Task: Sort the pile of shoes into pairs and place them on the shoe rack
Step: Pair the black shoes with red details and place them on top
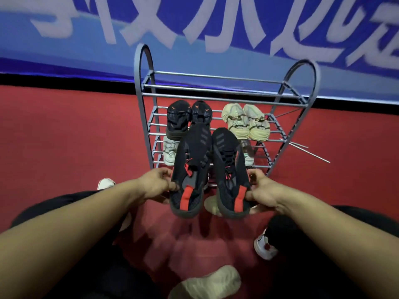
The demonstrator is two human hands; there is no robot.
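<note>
I hold a pair of black knit shoes with red heel tabs side by side, toes pointing at the grey metal shoe rack [216, 96]. My left hand [157, 183] grips the heel of the left black shoe [192, 160]. My right hand [262, 190] grips the heel of the right black shoe [230, 167]. On the rack's middle tier sit a black pair with orange marks [187, 117] at left and a beige pair [246, 121] at right. White shoes [170, 152] lie on a lower tier, partly hidden behind the held pair.
The floor is red carpet [64, 137]. A blue banner with white lettering [194, 29] stands behind the rack. A beige shoe [207, 281] lies near me at the bottom. White shoes [264, 247] show by my knees. Loose metal rods [306, 151] lie right of the rack.
</note>
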